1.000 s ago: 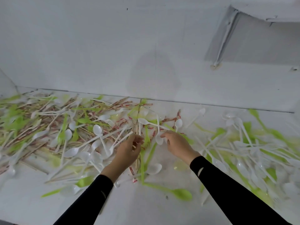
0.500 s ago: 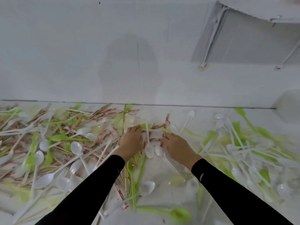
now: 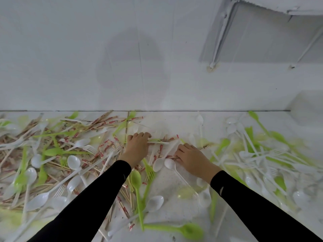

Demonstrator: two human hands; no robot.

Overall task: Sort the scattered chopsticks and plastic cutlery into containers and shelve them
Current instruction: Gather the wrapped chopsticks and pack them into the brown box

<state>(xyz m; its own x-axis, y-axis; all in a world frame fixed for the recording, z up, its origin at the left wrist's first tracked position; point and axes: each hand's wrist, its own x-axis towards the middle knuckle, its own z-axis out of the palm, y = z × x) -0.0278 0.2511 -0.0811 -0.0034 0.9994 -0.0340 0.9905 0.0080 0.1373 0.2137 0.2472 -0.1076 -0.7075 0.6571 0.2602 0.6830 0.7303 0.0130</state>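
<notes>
- Our left hand point(image 3: 138, 147) curls into the pile point(image 3: 104, 148); we cannot tell what it holds.
- Our right hand point(image 3: 193, 158) pinches wrapped chopsticks point(image 3: 167, 156) on the white table point(image 3: 174, 198).
- Two white spoons point(image 3: 158, 165) and a green fork point(image 3: 149, 170) lie between our hands, in the way.
</notes>
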